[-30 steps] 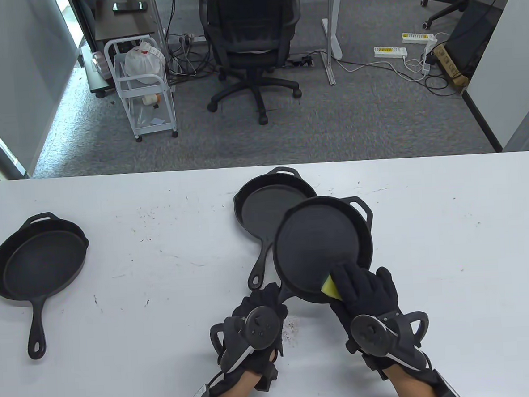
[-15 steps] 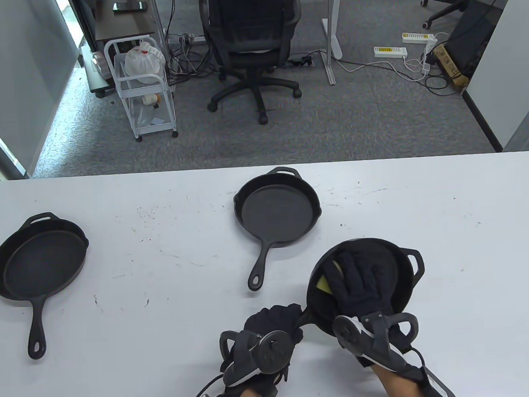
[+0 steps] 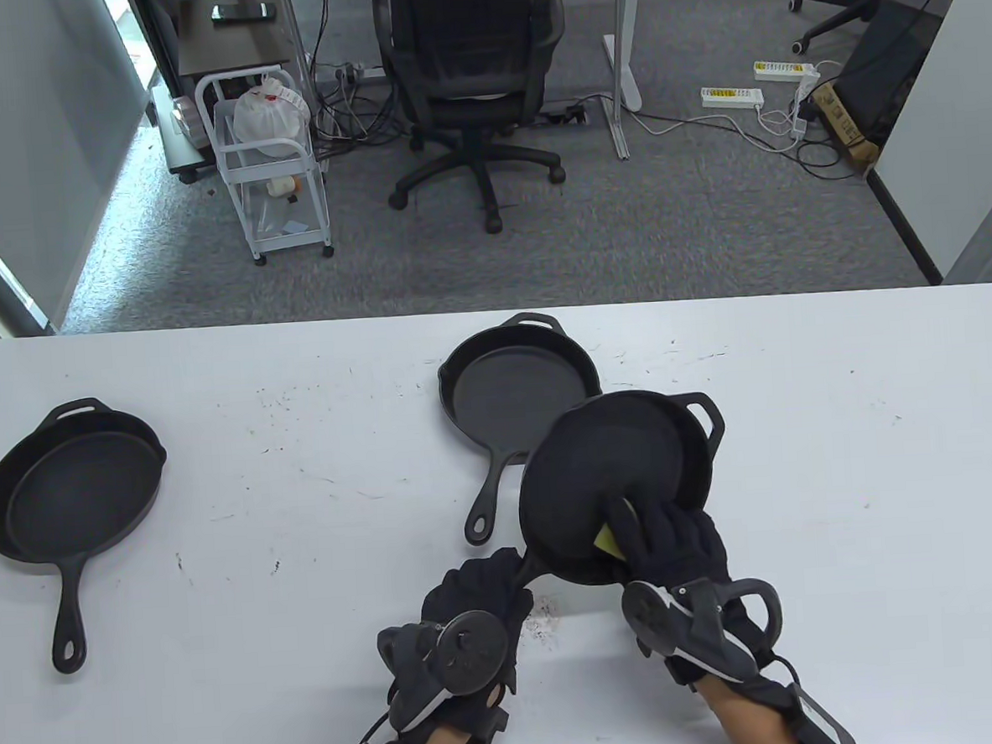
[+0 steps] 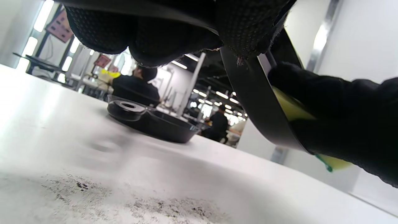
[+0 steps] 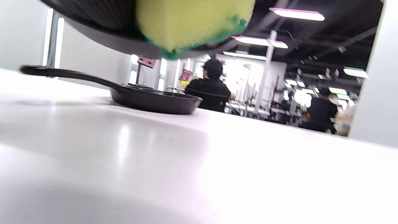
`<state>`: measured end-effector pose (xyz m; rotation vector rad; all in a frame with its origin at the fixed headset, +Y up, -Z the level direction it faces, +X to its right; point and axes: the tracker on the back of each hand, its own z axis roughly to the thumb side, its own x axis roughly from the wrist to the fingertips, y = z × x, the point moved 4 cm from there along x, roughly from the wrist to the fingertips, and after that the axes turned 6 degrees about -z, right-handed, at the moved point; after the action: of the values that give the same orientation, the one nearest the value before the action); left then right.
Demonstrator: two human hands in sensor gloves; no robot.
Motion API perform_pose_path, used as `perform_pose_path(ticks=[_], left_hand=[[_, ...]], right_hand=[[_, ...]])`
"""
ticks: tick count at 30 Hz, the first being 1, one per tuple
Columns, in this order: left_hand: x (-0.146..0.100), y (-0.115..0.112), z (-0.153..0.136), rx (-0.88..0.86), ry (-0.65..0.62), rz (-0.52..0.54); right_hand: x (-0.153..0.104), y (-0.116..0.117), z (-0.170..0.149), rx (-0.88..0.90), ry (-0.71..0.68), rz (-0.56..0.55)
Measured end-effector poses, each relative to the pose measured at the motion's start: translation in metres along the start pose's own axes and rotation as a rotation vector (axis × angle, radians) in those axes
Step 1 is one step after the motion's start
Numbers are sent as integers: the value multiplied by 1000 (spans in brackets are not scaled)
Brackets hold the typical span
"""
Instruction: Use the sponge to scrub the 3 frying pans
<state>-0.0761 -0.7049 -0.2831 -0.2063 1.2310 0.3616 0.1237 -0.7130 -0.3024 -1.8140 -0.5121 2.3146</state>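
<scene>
Three black cast-iron frying pans show in the table view. My left hand [image 3: 486, 587] grips the handle of one pan [image 3: 611, 466] and holds it tilted above the table. My right hand [image 3: 666, 538] holds a yellow-green sponge [image 3: 607, 538] against that pan's near rim. In the left wrist view the sponge [image 4: 289, 107] sits between the glove and the pan's rim [image 4: 255, 102]. The right wrist view has the sponge [image 5: 189, 21] at the top edge. A second pan [image 3: 514, 392] lies at the table's middle, partly hidden by the held one. The third pan [image 3: 71, 490] lies far left.
The white table [image 3: 846, 468] carries dark crumbs [image 3: 544, 613] beside my left hand. Behind the table's far edge stand an office chair [image 3: 470, 79] and a white wire cart [image 3: 268, 151]. People sit in the background of both wrist views.
The held pan swung from the near right up and left, and now overlaps the middle pan. The sponge slid from the pan's middle to its near rim. My left hand shifted slightly left.
</scene>
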Motion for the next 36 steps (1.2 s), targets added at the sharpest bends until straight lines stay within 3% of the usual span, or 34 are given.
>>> perform_pose_path(ticks=[3, 6, 12, 16, 22, 28, 31, 36], left_hand=[[2, -10, 8, 2, -33, -60], [3, -20, 22, 32, -92, -122], [-1, -19, 35, 117, -158, -110], [-1, -11, 29, 103, -107, -52], [0, 3, 5, -10, 3, 23], [2, -11, 10, -32, -60, -76], [0, -20, 26, 22, -131, -127], [-3, -15, 35, 91, -157, -88]], right_hand=[[-2, -6, 20, 22, -54, -53], [-1, -16, 18, -10, -4, -114], [-2, -20, -49, 111, 255, -154], [-2, -5, -67, 122, 297, -105], [3, 7, -29, 60, 109, 15], [-3, -5, 13, 23, -103, -52], [-2, -18, 0, -7, 1, -134], [-2, -19, -56, 108, 248, -151]])
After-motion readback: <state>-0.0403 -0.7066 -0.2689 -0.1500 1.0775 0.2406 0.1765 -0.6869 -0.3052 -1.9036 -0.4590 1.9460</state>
